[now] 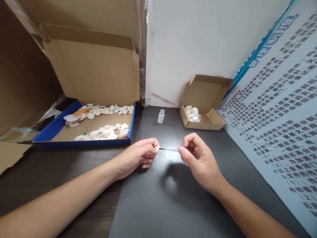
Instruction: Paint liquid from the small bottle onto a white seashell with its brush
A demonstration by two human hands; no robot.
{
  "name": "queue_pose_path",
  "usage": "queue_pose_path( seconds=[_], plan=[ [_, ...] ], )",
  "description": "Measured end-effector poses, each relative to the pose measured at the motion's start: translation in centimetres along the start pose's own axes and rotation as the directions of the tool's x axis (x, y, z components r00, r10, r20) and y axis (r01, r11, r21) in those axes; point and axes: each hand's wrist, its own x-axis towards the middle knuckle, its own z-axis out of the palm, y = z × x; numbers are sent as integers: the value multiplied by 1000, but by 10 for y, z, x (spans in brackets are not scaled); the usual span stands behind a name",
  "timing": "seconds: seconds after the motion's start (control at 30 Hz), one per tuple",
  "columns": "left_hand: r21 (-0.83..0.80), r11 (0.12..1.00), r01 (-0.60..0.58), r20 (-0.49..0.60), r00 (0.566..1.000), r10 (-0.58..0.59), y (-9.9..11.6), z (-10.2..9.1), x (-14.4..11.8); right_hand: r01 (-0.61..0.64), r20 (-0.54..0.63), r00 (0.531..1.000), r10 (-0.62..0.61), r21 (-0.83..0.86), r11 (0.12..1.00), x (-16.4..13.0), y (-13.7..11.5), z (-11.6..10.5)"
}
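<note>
Pinched between the thumb and fingers of my left hand is a small whitish seashell, mostly covered by the fingertips. My right hand grips a thin, clear-stemmed brush by its far end. The brush's dark tip points left and meets the shell's edge, or lies very close to it. Whatever handle the brush has is hidden in the right fingers. Beyond both hands, a small clear bottle with a white label stands upright without a cap.
At the left, a blue-edged cardboard box lies with its lid up, holding many shells. A smaller cardboard box with white shells stands at the back right. A printed poster borders the dark mat on the right.
</note>
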Motion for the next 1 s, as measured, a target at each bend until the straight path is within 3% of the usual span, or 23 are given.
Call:
queue_pose_path(
  seconds=[0.2,0.33,0.5,0.67,0.83,1.0],
  plan=[
    [17,1000,-2,-5,1000,2,0,0,0,-10,-28,1000,7,-95,995,1,-1,0],
    [28,1000,-3,1,1000,3,0,0,0,-18,25,1000,18,-2,1000,1,-1,0],
    [43,999,3,-1,1000,-3,0,0,0,-21,-7,1000,20,-96,995,0,-1,0],
    [40,999,3,-3,1000,-3,0,-1,1,8,25,1000,-8,4,1000,1,-2,0],
    [38,999,-9,-1,1000,9,0,0,1,-19,10,1000,20,-118,993,1,-1,1],
    [24,1000,-2,-12,1000,2,0,0,1,2,58,998,0,-37,999,0,0,0]
  ],
)
